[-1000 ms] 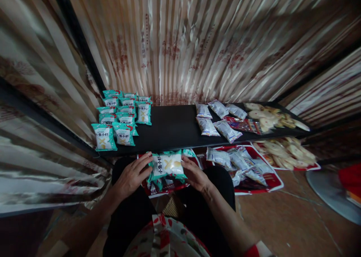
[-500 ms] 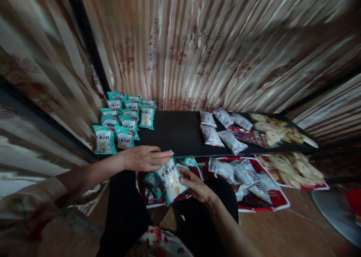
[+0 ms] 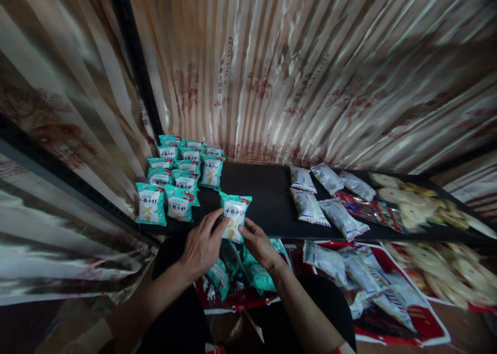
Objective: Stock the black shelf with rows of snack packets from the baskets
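Between both hands I hold a teal-and-white snack bag [image 3: 234, 220] upright, just above the front edge of the black shelf [image 3: 256, 196]. My left hand [image 3: 204, 240] is closed on the bag's left side, fingers pressed to its front. My right hand [image 3: 261, 241] pinches the lower right side, thumb on the front. To the left, matching snack bags [image 3: 180, 203] stand in rows on the shelf. Below my hands, more teal bags [image 3: 259, 275] lie loose in a red-and-white bag [image 3: 240, 303].
White-and-blue packets [image 3: 308, 207], a red packet [image 3: 367, 209] and pale flat pieces in clear wrap [image 3: 407, 203] lie on the shelf's right. Lower right, a second red bag [image 3: 425, 312] holds similar white packets. A dark post [image 3: 135, 59] and striped curtain [image 3: 264, 59] enclose the shelf.
The snack bag has risen from above the red bag to the shelf edge and is now upright. My left hand has shifted from its top to its left side. The view has shifted slightly.
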`<state>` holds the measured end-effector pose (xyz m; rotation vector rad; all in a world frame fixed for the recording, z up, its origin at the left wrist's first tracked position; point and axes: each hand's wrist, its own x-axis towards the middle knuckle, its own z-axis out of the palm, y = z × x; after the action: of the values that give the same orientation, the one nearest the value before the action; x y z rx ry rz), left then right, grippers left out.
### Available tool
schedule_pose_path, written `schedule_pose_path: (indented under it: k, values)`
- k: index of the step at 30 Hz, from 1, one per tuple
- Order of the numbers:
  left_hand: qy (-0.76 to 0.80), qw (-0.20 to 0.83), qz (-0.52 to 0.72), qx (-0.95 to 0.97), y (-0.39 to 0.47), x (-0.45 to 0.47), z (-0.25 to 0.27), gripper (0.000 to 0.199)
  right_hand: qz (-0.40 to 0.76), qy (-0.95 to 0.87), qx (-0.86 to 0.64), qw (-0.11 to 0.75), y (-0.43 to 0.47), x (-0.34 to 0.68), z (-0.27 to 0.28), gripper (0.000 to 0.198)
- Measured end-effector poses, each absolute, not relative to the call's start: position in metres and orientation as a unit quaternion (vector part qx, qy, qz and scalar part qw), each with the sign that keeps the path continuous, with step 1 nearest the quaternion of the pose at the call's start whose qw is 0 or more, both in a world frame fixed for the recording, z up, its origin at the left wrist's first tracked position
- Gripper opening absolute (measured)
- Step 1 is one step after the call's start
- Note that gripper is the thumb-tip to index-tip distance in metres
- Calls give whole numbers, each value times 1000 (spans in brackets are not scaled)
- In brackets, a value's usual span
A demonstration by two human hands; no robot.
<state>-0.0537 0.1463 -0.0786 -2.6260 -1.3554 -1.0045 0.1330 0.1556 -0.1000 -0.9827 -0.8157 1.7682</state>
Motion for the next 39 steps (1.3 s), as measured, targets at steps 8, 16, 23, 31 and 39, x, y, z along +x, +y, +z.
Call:
schedule_pose_path:
  k: [8,16,23,31,39]
  values:
    - [-544,-77,-307,-777,157,-30,-126,51,666,-338,-439,500,223,105,-122,43]
    - [-578,-53,-315,-751,189,-32,-135,53,593,-398,-472,517,257,84,-129,43]
    - [-587,-41,-307,-748,197,-36,-139,52,507,-485,-524,482,270,73,-142,40]
    - [-598,-40,-297,-744,199,-35,-147,51,378,-551,-573,475,282,71,-159,48]
    - [-590,-60,-289,-751,200,-36,-147,54,404,-536,-561,485,280,69,-163,46]
